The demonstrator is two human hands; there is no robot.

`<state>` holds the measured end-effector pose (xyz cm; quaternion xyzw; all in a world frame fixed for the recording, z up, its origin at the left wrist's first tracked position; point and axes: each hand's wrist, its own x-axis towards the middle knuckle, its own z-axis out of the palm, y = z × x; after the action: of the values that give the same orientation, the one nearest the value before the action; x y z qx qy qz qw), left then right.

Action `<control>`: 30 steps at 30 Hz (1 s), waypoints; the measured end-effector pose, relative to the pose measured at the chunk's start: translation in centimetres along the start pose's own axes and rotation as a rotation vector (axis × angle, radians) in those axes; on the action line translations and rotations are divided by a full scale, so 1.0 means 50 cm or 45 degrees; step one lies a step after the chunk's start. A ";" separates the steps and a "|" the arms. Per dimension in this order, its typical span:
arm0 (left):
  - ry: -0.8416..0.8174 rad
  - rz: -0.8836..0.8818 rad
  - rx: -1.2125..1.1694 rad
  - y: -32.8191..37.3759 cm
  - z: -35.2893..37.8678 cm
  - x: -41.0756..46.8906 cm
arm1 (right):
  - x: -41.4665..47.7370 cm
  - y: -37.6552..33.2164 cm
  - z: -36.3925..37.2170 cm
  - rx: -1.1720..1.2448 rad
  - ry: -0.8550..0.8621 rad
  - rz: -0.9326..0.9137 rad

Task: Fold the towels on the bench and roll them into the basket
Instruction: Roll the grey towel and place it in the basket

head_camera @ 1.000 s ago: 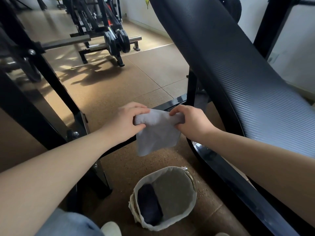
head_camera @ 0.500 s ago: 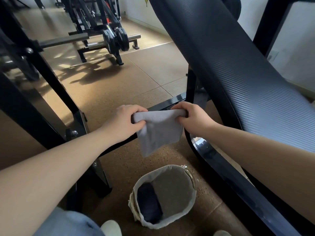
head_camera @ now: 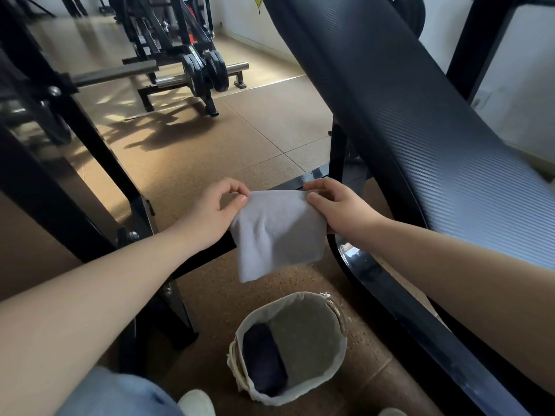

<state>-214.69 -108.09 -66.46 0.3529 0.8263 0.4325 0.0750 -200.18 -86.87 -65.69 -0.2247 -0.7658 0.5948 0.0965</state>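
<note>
A small folded grey towel (head_camera: 277, 232) hangs in the air between my hands, above the floor. My left hand (head_camera: 214, 213) pinches its upper left corner with thumb and fingers. My right hand (head_camera: 339, 210) grips its upper right edge. Below, on the floor, stands a round lined basket (head_camera: 338, 319) with one dark rolled towel (head_camera: 264, 360) lying inside along its left wall. The black padded bench (head_camera: 420, 115) slopes up on the right; its surface in view carries no towel.
Black steel frame posts (head_camera: 75, 163) rise on the left. A crossbar (head_camera: 303, 180) runs behind the towel. A weight machine with plates (head_camera: 207, 70) stands far back on the brown floor. My shoes (head_camera: 196, 403) sit near the basket.
The towel hangs wider and flatter between my hands than before. My left hand's grip has loosened from a fist to a pinch at the corner.
</note>
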 end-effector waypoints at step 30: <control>-0.156 0.104 0.487 0.018 0.006 -0.004 | -0.009 0.004 -0.001 -0.780 -0.028 -0.371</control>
<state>-213.96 -107.68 -66.00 0.4196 0.8722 0.2483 0.0391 -199.73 -87.02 -65.83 -0.1249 -0.9341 0.3193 0.1001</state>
